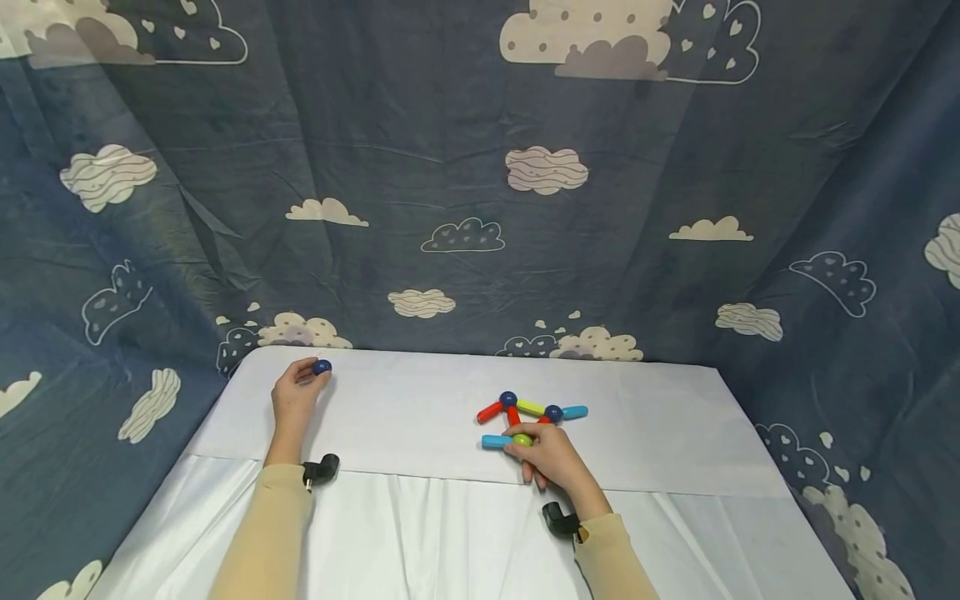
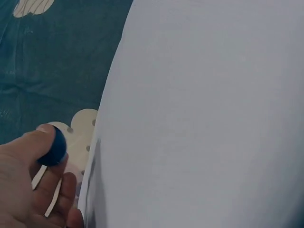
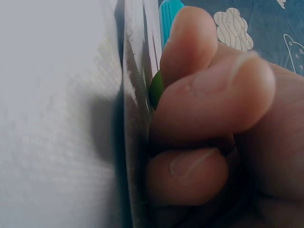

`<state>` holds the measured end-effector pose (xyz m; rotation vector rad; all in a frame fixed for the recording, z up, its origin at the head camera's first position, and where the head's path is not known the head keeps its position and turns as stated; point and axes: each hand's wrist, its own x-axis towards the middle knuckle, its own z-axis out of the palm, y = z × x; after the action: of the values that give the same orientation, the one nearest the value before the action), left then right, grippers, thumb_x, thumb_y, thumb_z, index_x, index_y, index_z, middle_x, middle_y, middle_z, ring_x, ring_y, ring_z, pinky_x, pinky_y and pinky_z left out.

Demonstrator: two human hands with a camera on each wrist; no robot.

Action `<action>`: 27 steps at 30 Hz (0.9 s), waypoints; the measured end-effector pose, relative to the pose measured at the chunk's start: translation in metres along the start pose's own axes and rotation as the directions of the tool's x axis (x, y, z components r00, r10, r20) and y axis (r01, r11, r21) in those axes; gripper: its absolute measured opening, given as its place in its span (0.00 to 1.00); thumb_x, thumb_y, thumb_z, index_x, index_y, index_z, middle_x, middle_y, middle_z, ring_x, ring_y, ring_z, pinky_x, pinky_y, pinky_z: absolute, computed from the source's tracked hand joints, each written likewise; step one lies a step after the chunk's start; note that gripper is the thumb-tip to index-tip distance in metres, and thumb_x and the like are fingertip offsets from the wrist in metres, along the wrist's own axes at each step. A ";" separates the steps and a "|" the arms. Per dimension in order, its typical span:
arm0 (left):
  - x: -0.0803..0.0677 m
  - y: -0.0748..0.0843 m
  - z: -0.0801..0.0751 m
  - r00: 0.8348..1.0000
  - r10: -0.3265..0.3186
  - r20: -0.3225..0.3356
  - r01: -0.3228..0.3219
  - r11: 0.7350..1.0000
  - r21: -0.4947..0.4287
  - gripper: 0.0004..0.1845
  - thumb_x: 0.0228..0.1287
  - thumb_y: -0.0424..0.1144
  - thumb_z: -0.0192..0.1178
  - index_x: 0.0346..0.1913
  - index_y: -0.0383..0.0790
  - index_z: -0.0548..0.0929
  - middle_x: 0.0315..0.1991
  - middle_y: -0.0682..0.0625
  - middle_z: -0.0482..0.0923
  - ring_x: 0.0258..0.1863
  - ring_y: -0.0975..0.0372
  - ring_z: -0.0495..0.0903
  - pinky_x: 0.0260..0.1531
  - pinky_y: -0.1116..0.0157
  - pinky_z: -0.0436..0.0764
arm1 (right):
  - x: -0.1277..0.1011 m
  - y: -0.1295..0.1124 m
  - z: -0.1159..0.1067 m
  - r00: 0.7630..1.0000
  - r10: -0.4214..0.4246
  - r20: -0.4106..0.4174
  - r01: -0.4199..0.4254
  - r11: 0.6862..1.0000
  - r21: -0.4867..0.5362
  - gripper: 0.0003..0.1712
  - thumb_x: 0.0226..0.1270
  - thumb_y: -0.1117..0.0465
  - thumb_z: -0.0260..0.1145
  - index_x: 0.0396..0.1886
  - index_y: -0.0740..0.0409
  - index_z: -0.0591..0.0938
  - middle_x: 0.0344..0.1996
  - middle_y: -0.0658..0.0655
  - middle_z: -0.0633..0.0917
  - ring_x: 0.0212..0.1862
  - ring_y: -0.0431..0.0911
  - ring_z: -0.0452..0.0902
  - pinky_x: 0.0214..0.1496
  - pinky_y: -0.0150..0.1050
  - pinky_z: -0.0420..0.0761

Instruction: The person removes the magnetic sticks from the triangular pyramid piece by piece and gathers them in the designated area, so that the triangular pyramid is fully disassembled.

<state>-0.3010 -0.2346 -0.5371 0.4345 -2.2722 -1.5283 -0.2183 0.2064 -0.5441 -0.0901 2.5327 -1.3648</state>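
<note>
wrist cams: 2 small black units (image 1: 321, 470) strapped at the cuffs of beige sleeves, nearest the viewer.
right hand (image 1: 551, 457): on the white table cover (image 1: 420, 500), right of centre; fingers curled, fingertips pinching a green ball (image 1: 522, 439). Right wrist view shows thumb and finger (image 3: 190, 47) pressed around the green ball (image 3: 156, 89), mostly hidden.
green ball: sits at the right end of a light-blue stick (image 1: 495, 442), touching it; the stick lies flat on the cover, near side of the build.
light-blue stick, wrist view: its tip (image 3: 170, 10) shows just above the fingers.
build: just beyond the right hand. Left to right: red stick (image 1: 489, 412), dark-blue ball (image 1: 507, 399), yellow-green stick (image 1: 531, 407), 2nd dark-blue ball (image 1: 553, 412), another light-blue stick (image 1: 575, 412). 2 short red sticks (image 1: 513, 416) slant down from the balls toward the green ball. Parts look joined end to end; exact contacts too small to tell.
left hand (image 1: 295, 398): far-left corner of the cover, well apart from the build; thumb and forefinger pinch a loose dark-blue ball (image 1: 322, 367), other fingers loosely curled. Left wrist view: the ball (image 2: 53, 148) at the fingertips, by the cover's edge.
backdrop: dark-blue cloth with cloud print (image 1: 546, 170), hung behind and around the table.
</note>
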 end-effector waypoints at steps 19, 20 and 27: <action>-0.001 -0.016 0.006 0.999 0.029 0.043 -0.037 0.980 0.197 0.24 0.68 0.38 0.71 0.64 0.33 0.83 0.63 0.32 0.83 0.70 0.37 0.76 0.76 0.43 0.67 | 0.001 0.000 -0.001 1.000 -0.009 -0.004 0.009 1.000 -0.002 0.18 0.73 0.55 0.73 0.60 0.49 0.87 0.11 0.52 0.80 0.08 0.41 0.68 0.15 0.30 0.70; -0.002 -0.016 0.006 0.999 0.031 0.041 -0.038 0.980 0.195 0.24 0.68 0.38 0.71 0.64 0.33 0.83 0.63 0.32 0.83 0.70 0.37 0.76 0.76 0.43 0.67 | 0.001 0.000 -0.001 1.000 -0.012 -0.004 0.012 1.000 -0.003 0.18 0.73 0.55 0.72 0.60 0.49 0.87 0.11 0.52 0.80 0.08 0.41 0.68 0.15 0.30 0.70; -0.005 -0.015 0.006 0.999 0.040 0.030 -0.045 0.981 0.190 0.24 0.67 0.38 0.71 0.63 0.33 0.83 0.62 0.31 0.83 0.69 0.36 0.76 0.76 0.42 0.66 | 0.000 0.000 -0.001 1.000 -0.007 -0.002 0.007 1.000 0.003 0.20 0.72 0.55 0.73 0.61 0.50 0.86 0.12 0.52 0.80 0.08 0.41 0.68 0.14 0.30 0.70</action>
<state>-0.2987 -0.2332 -0.5534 0.4172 -2.4427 -1.3083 -0.2184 0.2069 -0.5434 -0.0977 2.5339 -1.3722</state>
